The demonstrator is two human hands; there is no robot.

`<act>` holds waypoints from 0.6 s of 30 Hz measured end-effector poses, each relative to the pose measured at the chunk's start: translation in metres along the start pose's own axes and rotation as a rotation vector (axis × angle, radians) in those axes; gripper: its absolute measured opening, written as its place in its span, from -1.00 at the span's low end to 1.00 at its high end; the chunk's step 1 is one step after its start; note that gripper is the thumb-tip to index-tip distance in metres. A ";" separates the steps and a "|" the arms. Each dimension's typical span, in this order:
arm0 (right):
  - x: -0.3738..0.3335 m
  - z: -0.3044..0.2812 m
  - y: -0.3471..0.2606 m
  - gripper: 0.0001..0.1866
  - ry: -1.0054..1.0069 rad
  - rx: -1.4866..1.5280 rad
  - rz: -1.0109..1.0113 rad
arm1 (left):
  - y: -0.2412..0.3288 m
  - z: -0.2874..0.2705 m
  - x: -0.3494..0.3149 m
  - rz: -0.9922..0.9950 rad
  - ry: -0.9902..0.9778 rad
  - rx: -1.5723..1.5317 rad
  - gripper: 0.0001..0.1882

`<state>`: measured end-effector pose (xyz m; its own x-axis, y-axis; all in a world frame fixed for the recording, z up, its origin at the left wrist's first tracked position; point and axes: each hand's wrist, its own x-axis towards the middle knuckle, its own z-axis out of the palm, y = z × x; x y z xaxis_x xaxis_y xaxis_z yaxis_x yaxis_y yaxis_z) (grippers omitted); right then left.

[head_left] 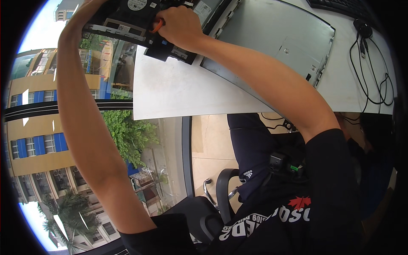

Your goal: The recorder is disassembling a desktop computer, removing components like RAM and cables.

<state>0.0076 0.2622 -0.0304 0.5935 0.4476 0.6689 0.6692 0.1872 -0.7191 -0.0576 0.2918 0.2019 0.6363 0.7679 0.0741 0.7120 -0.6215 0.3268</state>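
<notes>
An open desktop computer case (121, 29) lies at the top left of the white table, its black inner parts and a round fan label facing up. My right hand (180, 27) is closed over the inside of the case, and an orange curved piece (158, 26) shows at its fingers. Next to that hand is a black drive bracket (170, 50) with a small blue tab. At the upper left edge my left hand (91, 4) is cut off by the picture's rim, near the case's left end; its fingers are hidden.
A grey metal side panel (267, 40) lies on the white table (165, 91), right of the case and partly under my right forearm. A black cable (369, 80) and a keyboard (344, 7) are at the right. A window (123, 127) borders the left; a black chair (227, 187) stands below.
</notes>
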 end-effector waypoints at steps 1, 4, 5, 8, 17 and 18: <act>0.000 0.001 0.000 -0.81 -0.001 0.000 0.002 | -0.004 -0.001 0.006 -0.001 -0.002 0.000 -0.46; 0.000 0.004 -0.001 -0.82 0.011 -0.022 -0.026 | -0.012 -0.004 0.020 -0.059 0.044 -0.011 -0.46; -0.001 0.004 -0.001 -0.82 0.006 -0.015 -0.024 | -0.013 -0.003 0.021 -0.052 0.040 -0.010 -0.45; -0.001 0.005 0.001 -0.83 -0.004 -0.010 -0.029 | -0.010 -0.002 0.021 -0.054 0.045 0.018 -0.45; 0.003 0.009 0.000 -0.91 -0.027 0.012 -0.036 | -0.052 -0.021 0.058 0.031 -0.110 0.000 -0.16; 0.003 0.008 0.001 -0.92 -0.042 0.023 -0.026 | -0.053 -0.018 0.057 0.054 -0.060 0.059 -0.24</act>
<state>0.0067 0.2712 -0.0306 0.5565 0.4786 0.6792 0.6735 0.2189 -0.7060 -0.0645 0.3708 0.2055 0.6897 0.7234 0.0329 0.6912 -0.6711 0.2681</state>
